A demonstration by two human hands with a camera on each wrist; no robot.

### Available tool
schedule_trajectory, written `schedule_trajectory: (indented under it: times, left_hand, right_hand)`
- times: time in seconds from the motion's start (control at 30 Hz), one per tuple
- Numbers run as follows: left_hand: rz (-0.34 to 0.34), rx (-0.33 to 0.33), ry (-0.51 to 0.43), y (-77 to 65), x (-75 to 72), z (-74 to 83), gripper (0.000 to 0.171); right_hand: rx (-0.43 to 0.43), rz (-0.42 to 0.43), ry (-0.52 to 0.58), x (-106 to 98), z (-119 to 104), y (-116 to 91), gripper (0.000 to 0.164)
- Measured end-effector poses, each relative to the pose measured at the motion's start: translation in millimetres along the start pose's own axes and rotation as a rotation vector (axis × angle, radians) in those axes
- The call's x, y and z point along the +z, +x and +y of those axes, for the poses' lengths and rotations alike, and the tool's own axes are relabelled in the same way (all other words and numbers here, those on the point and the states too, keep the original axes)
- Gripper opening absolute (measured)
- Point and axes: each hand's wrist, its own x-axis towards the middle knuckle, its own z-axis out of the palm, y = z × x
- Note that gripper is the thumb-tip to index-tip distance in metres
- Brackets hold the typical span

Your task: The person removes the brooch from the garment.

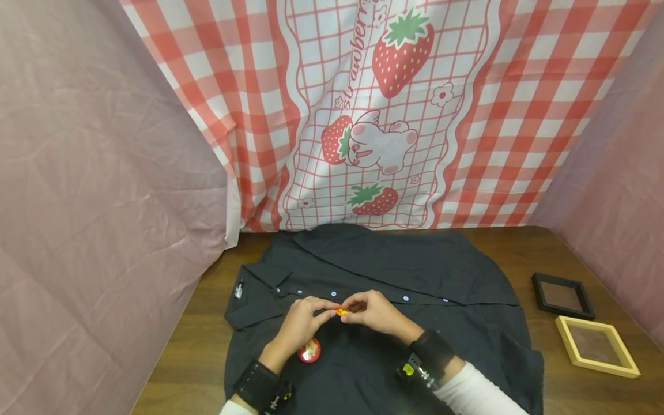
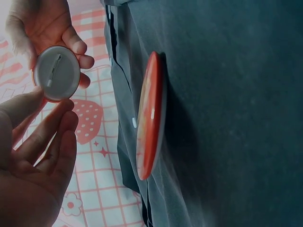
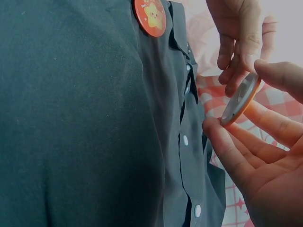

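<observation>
Both hands meet above a dark button-up shirt point(image 1: 363, 357) and pinch a round pin badge point(image 1: 341, 312) by its rim. My left hand point(image 1: 303, 320) grips the badge's left side between thumb and fingers. From the other side my right hand point(image 1: 377, 314) pinches it. In the left wrist view the pin badge point(image 2: 57, 78) shows its pale back with a metal pin across it. The right wrist view shows the badge point(image 3: 242, 99) tilted, nearly edge-on. A second badge, red with a yellow star point(image 3: 151, 16), lies on the shirt near my left wrist.
The shirt lies spread on a wooden table point(image 1: 192, 323), collar to the left, with a row of pale buttons point(image 1: 406, 298). A black frame point(image 1: 562, 311) and a light wooden frame point(image 1: 627, 369) rest at the right. A strawberry-print cloth point(image 1: 363, 144) hangs behind.
</observation>
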Motion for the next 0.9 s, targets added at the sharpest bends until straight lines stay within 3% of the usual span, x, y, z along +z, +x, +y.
schedule_trajectory:
  times: [0.37,0.57,0.9]
  left_hand:
    - [-0.026,-0.011,-0.009,-1.4,0.1,2.5,0.017]
    - [-0.017,0.004,-0.011,-1.6,0.4,1.8,0.018]
    - [0.004,0.013,-0.030,-1.5,3.2,0.6,0.018]
  right_hand:
    - [-0.021,0.022,-0.003,2.1,3.5,-2.1,0.020]
    - [-0.077,0.056,-0.048,3.0,4.3,-2.6,0.021]
    - [-0.094,0.091,-0.082,4.2,4.7,-4.3,0.021]
